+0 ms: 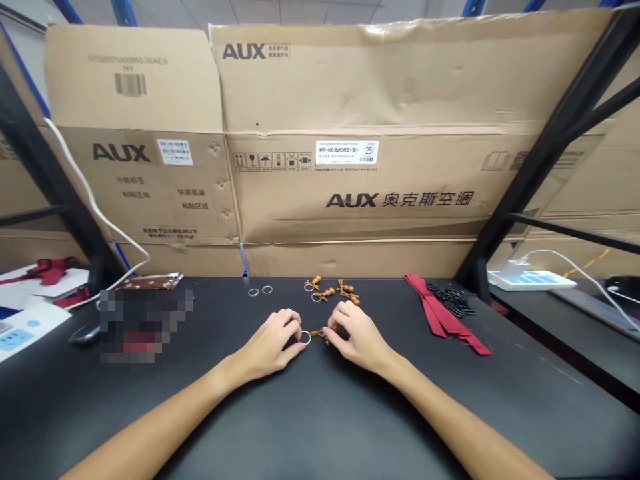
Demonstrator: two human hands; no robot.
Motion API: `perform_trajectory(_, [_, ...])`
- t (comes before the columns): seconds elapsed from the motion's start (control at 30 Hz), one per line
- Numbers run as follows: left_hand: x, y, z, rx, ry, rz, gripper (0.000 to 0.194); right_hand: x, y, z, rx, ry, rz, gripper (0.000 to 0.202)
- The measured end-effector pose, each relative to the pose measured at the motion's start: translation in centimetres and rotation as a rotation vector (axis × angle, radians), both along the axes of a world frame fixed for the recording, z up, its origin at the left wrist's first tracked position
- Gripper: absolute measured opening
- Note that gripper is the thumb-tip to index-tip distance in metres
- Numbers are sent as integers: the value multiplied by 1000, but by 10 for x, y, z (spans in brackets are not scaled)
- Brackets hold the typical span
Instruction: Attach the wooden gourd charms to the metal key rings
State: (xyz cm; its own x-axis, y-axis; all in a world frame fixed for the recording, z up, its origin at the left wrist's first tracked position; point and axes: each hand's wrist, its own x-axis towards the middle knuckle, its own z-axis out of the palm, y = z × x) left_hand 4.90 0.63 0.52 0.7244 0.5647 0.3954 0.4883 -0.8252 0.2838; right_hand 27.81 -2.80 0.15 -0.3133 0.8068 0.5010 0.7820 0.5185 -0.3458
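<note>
My left hand [279, 341] pinches a silver key ring [307, 337] just above the black table. An orange cord [316, 333] runs from that ring to my right hand [359, 339], whose fingers are closed on the beaded end of the cord; most of the beads are hidden by the fingers. Behind my hands lie wooden bead pendants [328, 293], some with rings on them. Two loose silver rings [267, 290] rest further left on the table.
Red ribbons [440, 310] and a heap of black clips [453, 300] lie to the right. A black mouse [86, 335] and a blurred, pixelated item are at left. Cardboard [350, 200] stands along the back, between dark metal posts [530, 153]. A white power strip [530, 280] is far right.
</note>
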Motion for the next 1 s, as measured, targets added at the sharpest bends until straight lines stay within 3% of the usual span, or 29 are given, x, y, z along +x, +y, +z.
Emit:
perform_trajectory(0.1, [0,-4,-1,15,17,5,13,-1,-10,3,-118,-98,21,25])
perform_trajectory(0.2, [1,-1,-6,18,27,65,17,-5,-10,-1,-203,-181,-80,23])
perform_trajectory(0.27, [0,6,-11,35,47,153,27,-5,-3,-4,-196,-184,-158,20])
perform_trajectory(0.4, [-5,22,-19,10,95,282,53,1,10,-10,-147,-210,-219,35])
perform_trajectory(0.57, [-11,28,-21,-62,147,263,65,7,8,-12,-103,-202,-76,40])
perform_trajectory(0.67, [-12,27,-23,-69,142,246,66,7,4,-13,-165,-213,6,51])
perform_trajectory(0.8, [-13,28,-26,-55,131,249,67,6,5,-14,-273,-214,39,61])
perform_trajectory(1.0, [-12,28,-25,-42,158,255,67,6,6,-14,-292,-203,59,62])
